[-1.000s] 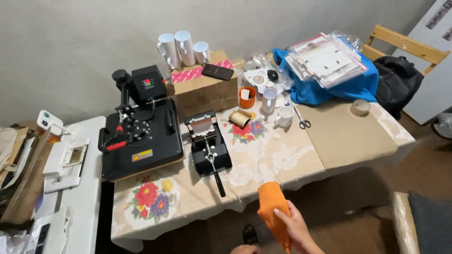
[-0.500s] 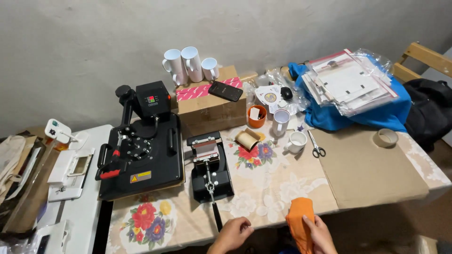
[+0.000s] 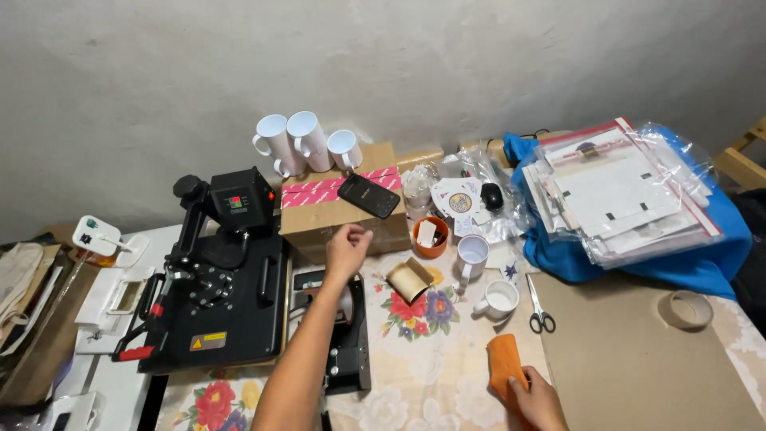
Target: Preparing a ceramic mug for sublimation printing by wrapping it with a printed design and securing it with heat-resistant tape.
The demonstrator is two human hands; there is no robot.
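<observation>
My left hand (image 3: 345, 251) reaches forward over the small black mug press (image 3: 349, 351), fingers loosely curled and holding nothing. It hovers just in front of a cardboard box (image 3: 319, 217) that carries a black phone (image 3: 368, 195) and pink tape. My right hand (image 3: 538, 401) rests near the front edge of the table, gripping an orange cloth (image 3: 504, 373) that lies on the flowered tablecloth (image 3: 423, 383).
A large black heat press (image 3: 215, 307) stands at the left. Three white mugs (image 3: 302, 144) sit behind the box. Two more white mugs (image 3: 485, 275), an orange cup (image 3: 431, 238), scissors (image 3: 540, 307), a tape roll (image 3: 685, 310), a brown board (image 3: 630, 359) and plastic-wrapped sheets (image 3: 622, 191) on blue fabric lie to the right.
The view has moved closer to the table. My left hand has stretched out from the table edge toward the cardboard box. My right hand has set the orange cloth down on the tablecloth.
</observation>
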